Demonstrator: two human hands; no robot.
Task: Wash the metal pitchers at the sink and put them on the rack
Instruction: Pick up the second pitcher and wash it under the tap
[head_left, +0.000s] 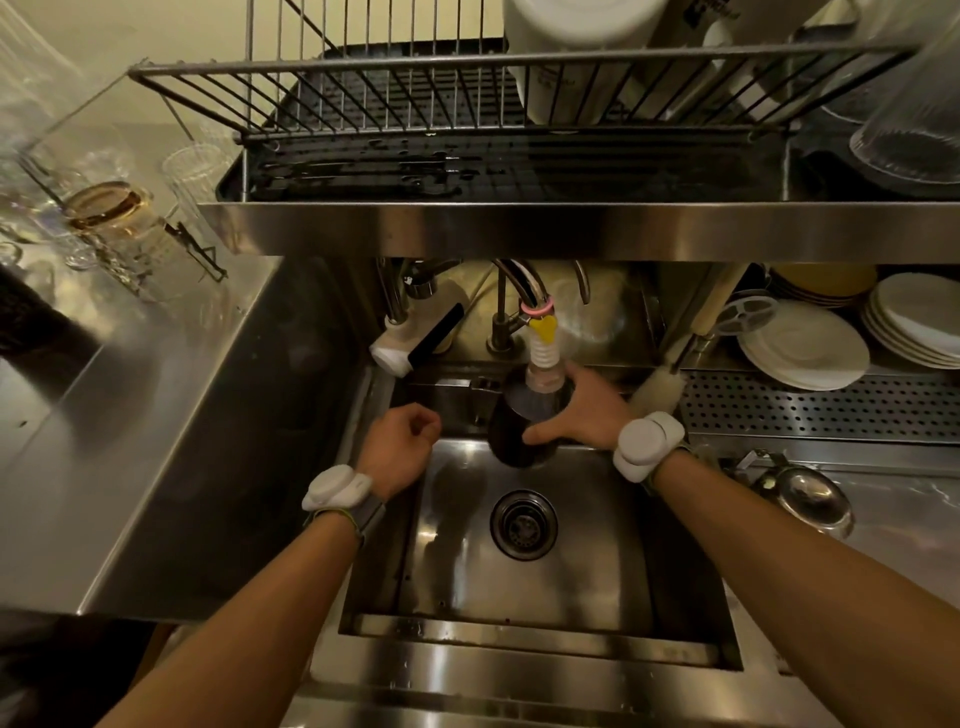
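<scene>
One metal pitcher (511, 436) was held under the tap (543, 353) over the sink (597, 545), gripped around its body by the right hand (582, 410). The left hand (402, 441) was curled on nothing. Washing seemed underway, and no metal pitcher could be made out on the rack (415, 88).

left hand (402, 441): bare | left unit (337, 486): white, rounded, two-lobed, on wrist at 8 o'clock of centre | left band (370, 517): grey, green-edged | right hand (582, 410): bare | right unit (647, 444): same white shape, 4 o'clock | right band (649, 482): green-edged | forearms: bare
</scene>
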